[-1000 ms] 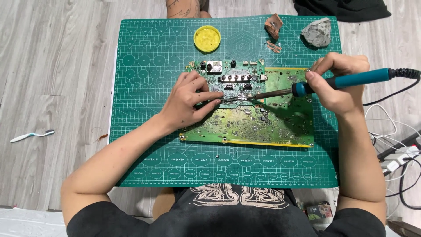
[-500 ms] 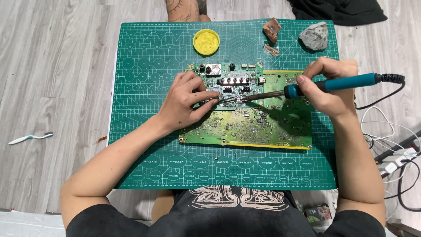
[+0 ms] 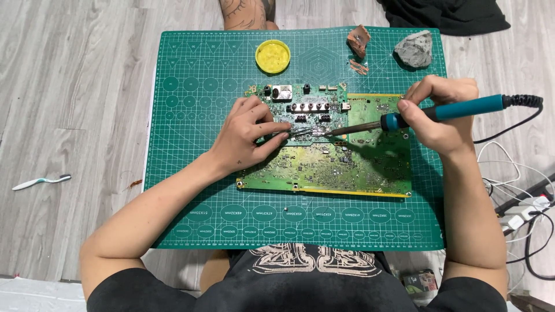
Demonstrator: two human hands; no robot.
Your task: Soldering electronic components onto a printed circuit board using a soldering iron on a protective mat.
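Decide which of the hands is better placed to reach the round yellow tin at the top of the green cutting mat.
Left. The left hand lies nearer the round yellow tin, pinching only small metal tweezers on the green circuit board. The right hand sits farther off, gripping the teal-handled soldering iron.

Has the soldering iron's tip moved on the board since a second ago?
Yes. The soldering iron tip has slid left across the circuit board, toward the tweezers in the left hand.

Matt green rubbery cutting mat (image 3: 191,115) on pale wood-grain floor (image 3: 69,86). The circuit board (image 3: 347,167) looks glossy green with shiny metal bits, and the soldering iron (image 3: 439,112) has a smooth teal plastic grip and a bare metal tip.
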